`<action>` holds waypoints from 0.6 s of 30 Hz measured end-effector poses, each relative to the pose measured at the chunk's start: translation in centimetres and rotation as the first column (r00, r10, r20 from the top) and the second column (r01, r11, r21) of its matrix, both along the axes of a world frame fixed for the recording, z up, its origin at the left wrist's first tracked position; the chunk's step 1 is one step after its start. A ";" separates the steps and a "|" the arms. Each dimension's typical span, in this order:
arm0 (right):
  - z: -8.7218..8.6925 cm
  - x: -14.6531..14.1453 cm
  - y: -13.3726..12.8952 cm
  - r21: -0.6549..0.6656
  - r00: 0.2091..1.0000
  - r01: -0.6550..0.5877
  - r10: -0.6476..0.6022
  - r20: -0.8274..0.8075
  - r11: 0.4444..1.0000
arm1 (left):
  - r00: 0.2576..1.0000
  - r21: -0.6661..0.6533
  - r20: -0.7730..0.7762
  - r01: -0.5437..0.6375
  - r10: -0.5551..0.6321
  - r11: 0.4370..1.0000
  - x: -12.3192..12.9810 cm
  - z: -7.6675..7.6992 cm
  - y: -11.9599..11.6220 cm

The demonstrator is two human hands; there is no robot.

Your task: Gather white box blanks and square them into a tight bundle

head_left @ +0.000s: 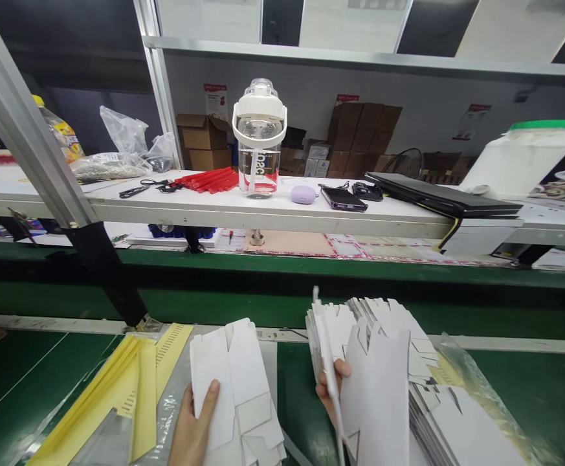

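My left hand (192, 424) is closed on a flat white die-cut carton blank (236, 388), thumb pressed across its face, blank lying low over the green table (30, 382). My right hand (331, 388) grips a second white blank (376, 395) by its edge, thumb on top, fingers hidden behind it; this one is held tilted up, just off the stack of white blanks (398, 330). The stack sits right of centre on the table, fanned out, with clear plastic wrap (476, 382) along its right side. Yellow paper strips (136, 382) lie left of my left hand, touching a grey sheet under them.

Above, past the green strip, a white shelf (272, 210) carries a clear water bottle (259, 139) with white lid, red sticks (211, 180) beside it, a lilac earbud case (303, 194), a dark phone (343, 199), a black flat folder (442, 194) and a white jug with green lid (520, 158) far right. Brown boxes (360, 133) stacked behind.
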State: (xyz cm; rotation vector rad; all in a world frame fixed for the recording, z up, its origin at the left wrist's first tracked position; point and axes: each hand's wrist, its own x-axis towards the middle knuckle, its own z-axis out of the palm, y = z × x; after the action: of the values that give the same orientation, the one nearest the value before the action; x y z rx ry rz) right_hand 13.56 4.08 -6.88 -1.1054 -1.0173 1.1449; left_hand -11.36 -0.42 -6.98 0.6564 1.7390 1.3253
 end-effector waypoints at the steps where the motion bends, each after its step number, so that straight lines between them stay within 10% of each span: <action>1: 0.7 0.2 -0.3 -0.018 0.996 -0.041 0.040 -0.079 0.999 | 1.000 0.002 0.000 -0.003 0.003 1.000 -0.1 0.0 0.0; 7: 4.1 0.6 -2.4 -0.120 0.866 -0.211 0.128 -0.484 0.970 | 0.996 0.010 0.089 -0.019 0.018 1.000 -0.2 0.2 -0.6; 18: 0.7 -5.7 -2.7 -0.083 0.981 -0.196 0.194 -0.032 0.977 | 0.987 0.216 0.154 0.007 -0.041 0.976 2.7 -1.4 -0.4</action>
State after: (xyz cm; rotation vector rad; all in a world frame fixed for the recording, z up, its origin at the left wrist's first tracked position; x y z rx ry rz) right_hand 7.84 1.40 -6.18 -1.0739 -1.0841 1.3670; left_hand -8.66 -0.81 -8.33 0.6709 1.4695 1.5199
